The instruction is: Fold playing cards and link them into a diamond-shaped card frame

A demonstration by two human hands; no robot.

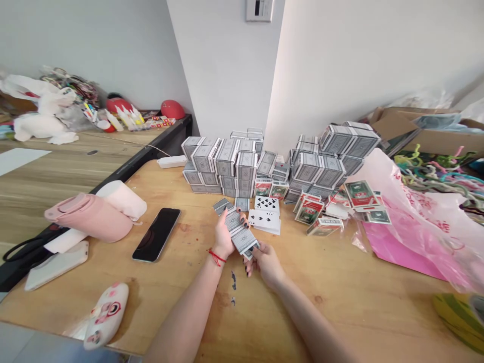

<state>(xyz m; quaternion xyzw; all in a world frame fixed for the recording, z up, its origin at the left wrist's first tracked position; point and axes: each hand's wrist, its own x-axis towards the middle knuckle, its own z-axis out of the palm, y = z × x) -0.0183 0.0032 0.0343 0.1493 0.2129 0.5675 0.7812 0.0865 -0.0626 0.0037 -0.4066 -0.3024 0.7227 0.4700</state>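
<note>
My left hand (226,236), with a red string at the wrist, grips a fanned spread of grey-backed playing cards (237,229) above the wooden table (340,302). My right hand (265,260) pinches the lower end of that same spread. Just beyond the hands lies a face-up pile of cards (266,215) showing spades. Behind it, stacks of boxed card decks (227,164) stand against the wall, with more stacked decks (333,154) to the right.
A black phone (156,234) lies left of my hands, beside a pink pouch (91,217). Loose green and red card boxes (321,212) and a pink plastic bag (412,222) sit at right. A white decorated case (106,315) lies near the front edge.
</note>
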